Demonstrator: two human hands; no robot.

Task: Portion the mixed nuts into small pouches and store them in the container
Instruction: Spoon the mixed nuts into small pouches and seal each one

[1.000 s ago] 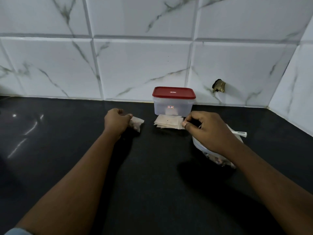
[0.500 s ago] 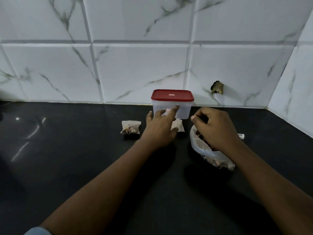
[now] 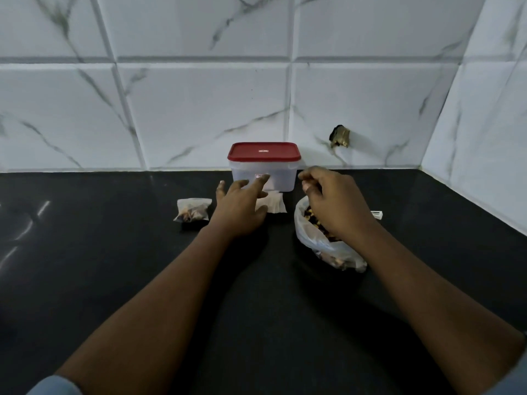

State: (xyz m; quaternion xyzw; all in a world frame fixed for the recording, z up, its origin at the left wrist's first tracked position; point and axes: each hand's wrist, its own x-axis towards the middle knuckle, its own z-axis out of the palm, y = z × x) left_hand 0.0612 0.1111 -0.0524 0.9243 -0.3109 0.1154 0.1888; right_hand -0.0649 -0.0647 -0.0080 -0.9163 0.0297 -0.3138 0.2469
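A clear container (image 3: 281, 175) with a red lid (image 3: 263, 152) stands shut against the tiled wall. In front of it lies a stack of empty pouches (image 3: 274, 206); my left hand (image 3: 242, 209) hovers over the stack with fingers spread and straight, its fingertips reaching the container's front. A filled pouch (image 3: 194, 210) lies alone on the counter to the left. My right hand (image 3: 333, 203) sits with curled fingers over the mouth of the open plastic bag of mixed nuts (image 3: 322, 243). Whether those fingers hold anything is hidden.
The black counter (image 3: 114, 266) runs to a tiled wall at the back and another on the right. A small white object (image 3: 377, 215) lies behind the nut bag. A brass fitting (image 3: 339, 136) sticks out of the back wall.
My left hand let go of the filled pouch, left it on the counter, and moved right over the empty pouches. My right hand shifted slightly above the nut bag.
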